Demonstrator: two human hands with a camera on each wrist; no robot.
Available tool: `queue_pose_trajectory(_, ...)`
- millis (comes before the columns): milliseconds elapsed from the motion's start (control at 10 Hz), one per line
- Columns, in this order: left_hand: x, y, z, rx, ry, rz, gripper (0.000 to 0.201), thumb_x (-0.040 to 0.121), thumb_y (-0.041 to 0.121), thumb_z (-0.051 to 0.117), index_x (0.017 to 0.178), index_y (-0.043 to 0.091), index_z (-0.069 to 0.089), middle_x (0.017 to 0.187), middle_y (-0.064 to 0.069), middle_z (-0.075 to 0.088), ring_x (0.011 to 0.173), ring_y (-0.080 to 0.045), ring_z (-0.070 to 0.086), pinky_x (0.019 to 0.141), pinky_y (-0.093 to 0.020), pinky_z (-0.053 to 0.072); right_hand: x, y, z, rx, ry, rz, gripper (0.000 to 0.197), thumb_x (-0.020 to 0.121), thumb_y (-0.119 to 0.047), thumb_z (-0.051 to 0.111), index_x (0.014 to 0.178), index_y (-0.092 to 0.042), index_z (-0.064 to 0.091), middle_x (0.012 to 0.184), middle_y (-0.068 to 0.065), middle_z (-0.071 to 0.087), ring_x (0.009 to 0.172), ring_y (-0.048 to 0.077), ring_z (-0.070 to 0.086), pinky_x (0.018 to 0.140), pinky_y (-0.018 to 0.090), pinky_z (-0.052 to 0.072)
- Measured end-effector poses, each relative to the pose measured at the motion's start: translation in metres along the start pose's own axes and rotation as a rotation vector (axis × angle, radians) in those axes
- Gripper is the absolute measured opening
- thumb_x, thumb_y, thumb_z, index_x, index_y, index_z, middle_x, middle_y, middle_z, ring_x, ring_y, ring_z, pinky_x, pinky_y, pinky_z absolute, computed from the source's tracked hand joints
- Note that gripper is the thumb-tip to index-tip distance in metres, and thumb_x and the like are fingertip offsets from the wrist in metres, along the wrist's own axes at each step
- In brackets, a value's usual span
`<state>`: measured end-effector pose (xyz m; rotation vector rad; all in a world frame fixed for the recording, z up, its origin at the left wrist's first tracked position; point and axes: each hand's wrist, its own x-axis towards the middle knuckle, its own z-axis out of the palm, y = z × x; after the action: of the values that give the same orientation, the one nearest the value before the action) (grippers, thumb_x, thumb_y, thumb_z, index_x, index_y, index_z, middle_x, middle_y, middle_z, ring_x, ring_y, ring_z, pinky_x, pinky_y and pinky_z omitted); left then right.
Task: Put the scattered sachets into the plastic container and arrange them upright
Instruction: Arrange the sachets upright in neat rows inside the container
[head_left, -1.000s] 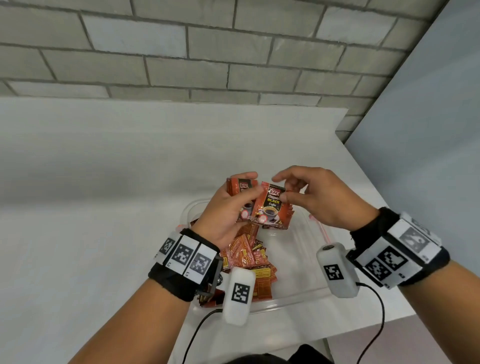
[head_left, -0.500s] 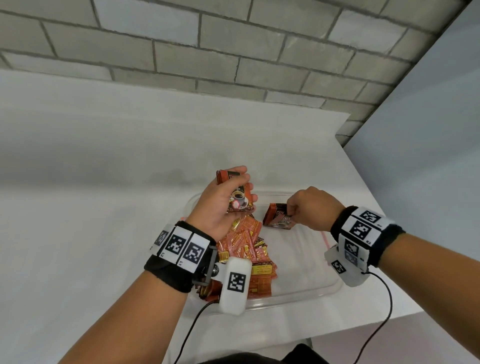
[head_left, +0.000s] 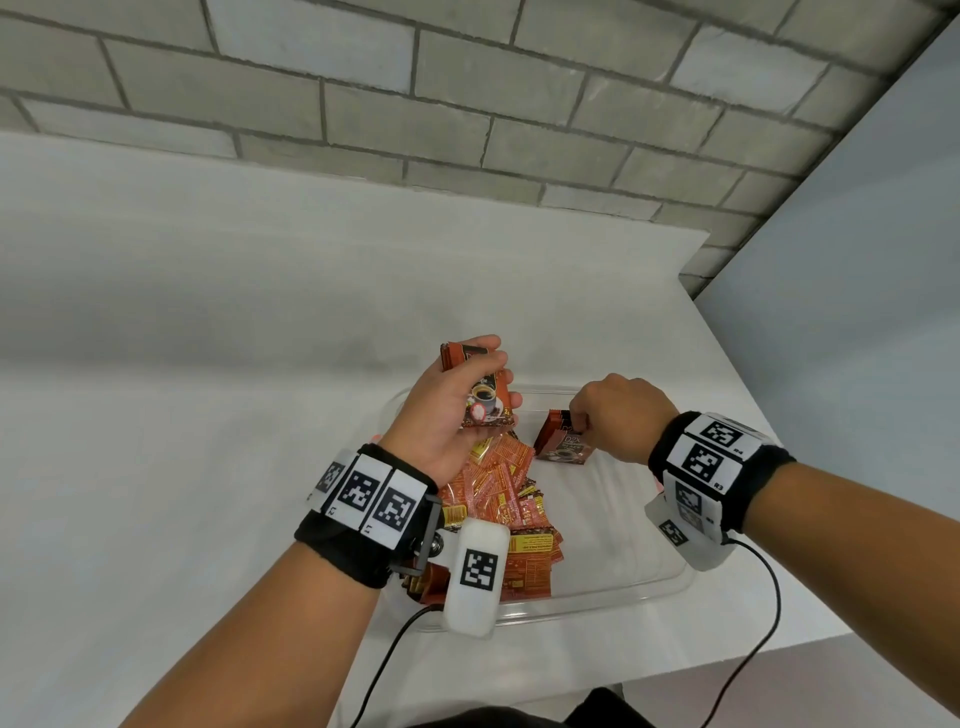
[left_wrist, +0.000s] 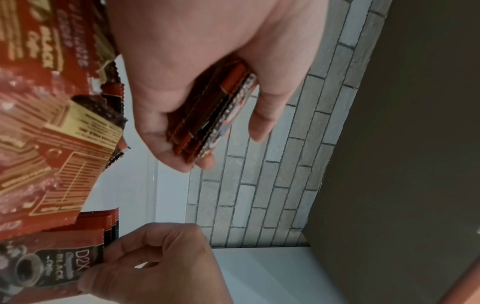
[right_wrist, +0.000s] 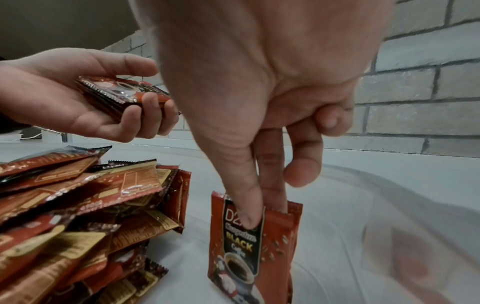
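A clear plastic container (head_left: 613, 597) lies on the white table. My left hand (head_left: 467, 395) grips a small stack of red-brown coffee sachets (head_left: 485, 400) above the container's far left part; the same stack (left_wrist: 215, 115) shows edge-on in the left wrist view. My right hand (head_left: 597, 421) pinches the top edge of a few sachets (head_left: 563, 441) standing upright on the container floor near the far wall; thumb and forefinger hold the sachets (right_wrist: 249, 246) in the right wrist view. A loose pile of sachets (head_left: 498, 514) lies flat in the left half.
The container's right half (head_left: 623, 519) has bare floor. The table edge (head_left: 753, 670) runs close in front and to the right. A grey brick wall (head_left: 467, 104) stands behind, and a plain panel (head_left: 857, 312) to the right. Cables hang from both wrist cameras.
My right hand took a few sachets from the stack that both hands held and lowered them onto the container floor, where it holds them upright. The left hand keeps the rest, raised.
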<state>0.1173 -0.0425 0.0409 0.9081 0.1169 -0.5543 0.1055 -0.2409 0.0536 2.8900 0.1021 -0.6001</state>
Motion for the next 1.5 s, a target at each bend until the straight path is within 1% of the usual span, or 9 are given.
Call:
queue_pose_trajectory(600, 0.002, 0.000, 0.000, -0.045, -0.020, -0.025, 0.021, 0.092, 0.014, 0.055, 0.112, 0.015, 0.062, 0.086, -0.009, 0.062, 0.068, -0.021, 0.064, 0.060, -0.030, 0.055, -0.001, 0.002, -0.005, -0.002, 0.074, 0.022, 0.012, 0.086, -0.022, 0.060, 0.083, -0.022, 0.048, 0.086, -0.001, 0.054, 0.076, 0.020, 0.049, 0.052, 0.025, 0.025)
queue_pose_trajectory(700, 0.001, 0.001, 0.000, -0.075, -0.046, -0.065, 0.030, 0.093, 0.008, 0.044, 0.119, 0.011, 0.059, 0.088, -0.014, 0.064, 0.072, -0.025, 0.066, 0.064, -0.036, 0.057, -0.004, 0.009, -0.010, 0.161, 0.119, 0.050, 0.008, 0.088, -0.026, 0.061, 0.091, -0.019, 0.058, 0.094, 0.000, 0.063, 0.077, 0.017, 0.054, 0.056, 0.024, 0.035)
queue_pose_trajectory(800, 0.000, 0.000, 0.002, -0.027, -0.086, -0.080, 0.028, 0.093, 0.003, 0.048, 0.118, 0.007, 0.059, 0.094, -0.019, 0.070, 0.078, -0.029, 0.070, 0.067, -0.040, 0.059, -0.014, 0.014, -0.021, 0.488, 0.257, 0.032, 0.011, 0.090, -0.030, 0.062, 0.096, -0.020, 0.063, 0.093, -0.004, 0.064, 0.069, 0.006, 0.054, 0.053, 0.015, 0.040)
queue_pose_trajectory(900, -0.002, -0.002, 0.007, 0.071, -0.114, -0.071, 0.024, 0.088, 0.004, 0.059, 0.112, 0.003, 0.062, 0.101, -0.021, 0.071, 0.083, -0.029, 0.071, 0.072, -0.041, 0.059, -0.028, 0.006, -0.037, 0.848, 0.334, -0.034, 0.016, 0.089, -0.035, 0.063, 0.102, -0.027, 0.063, 0.094, -0.012, 0.063, 0.068, 0.004, 0.056, 0.065, 0.016, 0.044)
queue_pose_trajectory(1100, -0.005, -0.006, 0.018, 0.123, -0.171, -0.035, 0.028, 0.079, 0.007, 0.066, 0.107, 0.003, 0.065, 0.094, -0.018, 0.071, 0.079, -0.028, 0.070, 0.064, -0.034, 0.057, -0.041, -0.003, -0.043, 0.984, 0.189, -0.151, 0.035, 0.083, -0.024, 0.071, 0.115, -0.032, 0.059, 0.100, 0.000, 0.064, 0.083, 0.023, 0.066, 0.070, 0.029, 0.054)
queue_pose_trajectory(1200, -0.007, -0.005, 0.021, 0.107, -0.194, -0.049, 0.039, 0.077, 0.023, 0.066, 0.111, 0.004, 0.065, 0.097, -0.017, 0.069, 0.080, -0.026, 0.070, 0.063, -0.034, 0.058, -0.043, 0.002, -0.041, 1.135, 0.226, -0.128, 0.027, 0.081, -0.013, 0.073, 0.100, -0.028, 0.063, 0.091, 0.004, 0.067, 0.075, 0.023, 0.066, 0.065, 0.033, 0.054)
queue_pose_trajectory(1300, -0.008, -0.004, 0.019, 0.045, -0.206, -0.085, 0.037, 0.075, 0.030, 0.067, 0.106, 0.010, 0.068, 0.089, -0.012, 0.068, 0.074, -0.022, 0.067, 0.065, -0.036, 0.057, -0.048, 0.008, -0.040, 1.235, 0.305, -0.087, 0.015, 0.083, -0.009, 0.070, 0.095, -0.015, 0.062, 0.076, -0.005, 0.068, 0.059, 0.010, 0.057, 0.053, 0.021, 0.042)
queue_pose_trajectory(1400, -0.008, -0.006, 0.018, 0.059, -0.191, -0.065, 0.033, 0.069, 0.016, 0.070, 0.102, 0.013, 0.068, 0.087, -0.011, 0.070, 0.072, -0.022, 0.066, 0.064, -0.037, 0.058, -0.052, 0.012, -0.036, 1.270, 0.312, -0.086, 0.012, 0.086, -0.010, 0.067, 0.097, -0.010, 0.062, 0.073, -0.005, 0.070, 0.058, 0.011, 0.055, 0.052, 0.020, 0.041)
queue_pose_trajectory(1500, -0.010, -0.009, 0.021, 0.102, -0.193, -0.062, 0.033, 0.070, 0.006, 0.069, 0.101, 0.016, 0.069, 0.094, -0.016, 0.070, 0.078, -0.026, 0.066, 0.063, -0.036, 0.058, -0.054, 0.011, -0.033, 1.246, 0.288, -0.074, 0.015, 0.085, -0.010, 0.068, 0.096, -0.017, 0.063, 0.076, -0.002, 0.069, 0.059, 0.008, 0.056, 0.053, 0.017, 0.042)
